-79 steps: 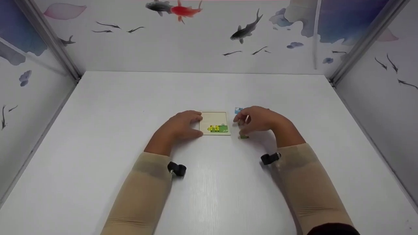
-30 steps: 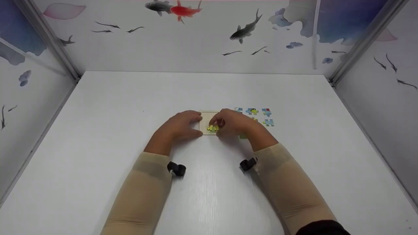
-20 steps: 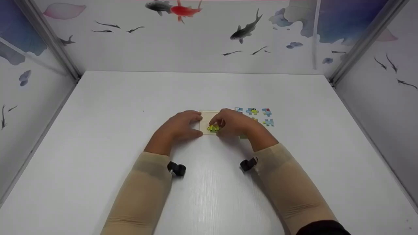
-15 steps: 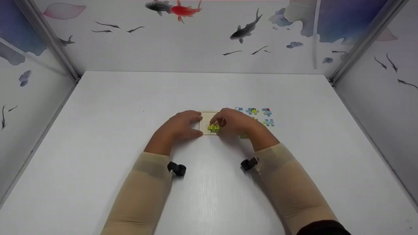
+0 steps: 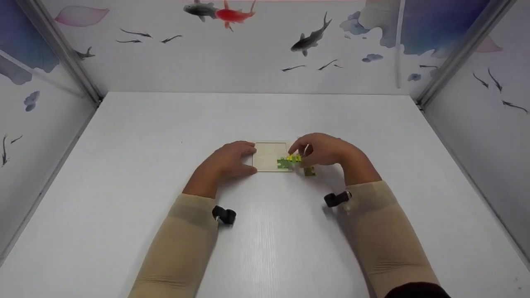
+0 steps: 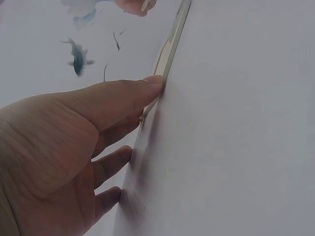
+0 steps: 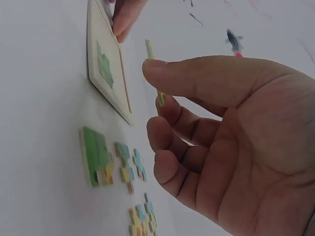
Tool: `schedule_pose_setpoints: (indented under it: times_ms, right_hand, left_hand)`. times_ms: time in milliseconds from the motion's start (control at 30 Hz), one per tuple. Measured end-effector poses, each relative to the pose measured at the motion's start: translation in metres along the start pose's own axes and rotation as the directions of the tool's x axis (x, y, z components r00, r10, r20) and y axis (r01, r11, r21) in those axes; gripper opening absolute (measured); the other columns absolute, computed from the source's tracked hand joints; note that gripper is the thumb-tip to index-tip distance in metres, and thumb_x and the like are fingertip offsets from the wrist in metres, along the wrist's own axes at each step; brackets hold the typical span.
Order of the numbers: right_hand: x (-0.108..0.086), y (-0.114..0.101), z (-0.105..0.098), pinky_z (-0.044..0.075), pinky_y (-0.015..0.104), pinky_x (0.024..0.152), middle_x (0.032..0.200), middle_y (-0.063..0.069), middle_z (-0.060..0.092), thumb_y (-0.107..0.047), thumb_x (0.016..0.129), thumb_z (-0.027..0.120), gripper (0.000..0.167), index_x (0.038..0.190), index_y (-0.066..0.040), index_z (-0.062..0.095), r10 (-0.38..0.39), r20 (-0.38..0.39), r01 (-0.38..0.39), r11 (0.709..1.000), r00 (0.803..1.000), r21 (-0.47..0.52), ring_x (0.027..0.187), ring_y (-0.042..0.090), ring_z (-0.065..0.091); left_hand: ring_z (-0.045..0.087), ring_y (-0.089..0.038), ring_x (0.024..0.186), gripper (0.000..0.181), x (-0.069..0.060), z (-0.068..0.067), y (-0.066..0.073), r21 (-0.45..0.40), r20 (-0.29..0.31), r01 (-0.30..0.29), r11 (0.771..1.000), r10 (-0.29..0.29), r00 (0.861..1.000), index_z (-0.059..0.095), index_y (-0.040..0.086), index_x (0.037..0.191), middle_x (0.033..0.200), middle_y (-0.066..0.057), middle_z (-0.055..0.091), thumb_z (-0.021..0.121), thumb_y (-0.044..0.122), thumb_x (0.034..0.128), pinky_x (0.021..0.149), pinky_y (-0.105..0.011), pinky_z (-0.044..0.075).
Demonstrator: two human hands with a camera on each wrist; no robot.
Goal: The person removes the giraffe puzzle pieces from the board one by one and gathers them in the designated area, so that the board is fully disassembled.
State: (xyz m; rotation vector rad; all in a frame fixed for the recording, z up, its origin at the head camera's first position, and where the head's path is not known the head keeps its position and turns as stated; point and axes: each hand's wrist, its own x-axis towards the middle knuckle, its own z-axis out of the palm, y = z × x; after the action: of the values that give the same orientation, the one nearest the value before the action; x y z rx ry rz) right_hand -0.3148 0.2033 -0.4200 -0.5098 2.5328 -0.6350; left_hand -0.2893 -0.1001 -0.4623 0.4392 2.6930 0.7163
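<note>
A shallow wooden puzzle tray (image 5: 265, 151) lies on the white table, with a green jigsaw piece (image 5: 283, 164) inside near its lower right corner. My left hand (image 5: 227, 159) holds the tray's left edge, thumb at the near corner and index finger at the far one. Over the tray's right side, my right hand (image 5: 325, 150) pinches a yellow-and-green jigsaw piece (image 5: 295, 158) between thumb and index finger. The right wrist view shows this held piece (image 7: 149, 47) edge-on, lifted clear of the tray. Its other fingers are curled, holding nothing.
A loose green piece (image 5: 309, 171) lies right of the tray, below the right hand. Several blue and yellow pieces (image 7: 138, 221) lie beside it in the right wrist view; the right hand hides them from the head view. Printed walls (image 5: 256, 49) enclose the table.
The right hand has lifted the yellow-and-green piece and drawn it rightward from the tray's bottom row, away from the green piece. The left hand stays at the tray's edge.
</note>
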Motion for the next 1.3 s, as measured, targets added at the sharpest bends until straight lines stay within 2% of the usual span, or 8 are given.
schedule_pose_setpoints:
  times_ms: [167, 533, 933, 1167, 1300]
  right_hand:
    - [-0.013, 0.024, -0.011, 0.056, 0.039, 0.091, 0.123, 0.001, 0.067, -0.02, 0.09, 0.083, 0.039, 0.122, -0.041, 0.076, 0.067, 0.003, -0.067, 0.998, 0.998, 0.023, 0.115, 0.026, 0.062]
    - [-0.039, 0.061, -0.026, 0.051, 0.038, 0.09, 0.123, 0.004, 0.066, -0.02, 0.089, 0.085, 0.037, 0.119, -0.039, 0.078, 0.135, 0.034, -0.135, 0.991, 0.99, 0.012, 0.116, 0.027, 0.056]
    - [-0.037, 0.065, -0.025, 0.05, 0.037, 0.09, 0.114, 0.003, 0.068, -0.022, 0.086, 0.089, 0.032, 0.113, -0.035, 0.079, 0.151, 0.091, -0.149, 0.989, 0.984, -0.024, 0.11, 0.025, 0.058]
    - [-0.035, 0.066, -0.022, 0.051, 0.037, 0.091, 0.116, 0.003, 0.067, -0.018, 0.088, 0.087, 0.03, 0.112, -0.035, 0.08, 0.138, 0.095, -0.135, 0.99, 0.986, -0.041, 0.111, 0.025, 0.057]
    - [-0.035, 0.065, -0.022, 0.05, 0.038, 0.092, 0.119, 0.004, 0.066, -0.017, 0.088, 0.086, 0.032, 0.114, -0.035, 0.079, 0.159, 0.073, -0.157, 0.987, 0.985, -0.025, 0.113, 0.026, 0.056]
  left_hand:
    - [0.03, -0.024, 0.166, 0.068, -0.002, 0.0, 0.001, 0.007, -0.007, -0.011, 1.0, 0.011, 1.0, 0.055, 0.019, 0.158, 0.172, 0.005, 0.043, 0.078, 0.035, 0.0968, 0.137, -0.048, 0.024]
    - [0.029, -0.024, 0.166, 0.067, -0.005, -0.001, -0.001, -0.019, -0.003, -0.027, 0.999, 0.027, 1.0, 0.053, 0.018, 0.159, 0.172, 0.005, 0.041, 0.076, 0.034, 0.0978, 0.137, -0.047, 0.023]
    - [0.029, -0.022, 0.166, 0.067, -0.004, -0.001, -0.002, -0.033, -0.002, -0.014, 0.999, 0.014, 1.0, 0.053, 0.02, 0.159, 0.172, 0.007, 0.041, 0.076, 0.034, 0.0979, 0.137, -0.047, 0.023]
    - [0.028, -0.023, 0.166, 0.067, -0.003, 0.0, -0.002, -0.021, -0.003, -0.018, 1.0, 0.018, 1.0, 0.053, 0.019, 0.159, 0.172, 0.006, 0.041, 0.076, 0.034, 0.0981, 0.137, -0.047, 0.023]
    - [0.028, -0.024, 0.166, 0.068, -0.004, -0.001, -0.001, -0.024, 0.001, -0.014, 1.0, 0.014, 1.0, 0.052, 0.019, 0.16, 0.173, 0.005, 0.041, 0.076, 0.034, 0.0981, 0.137, -0.048, 0.023]
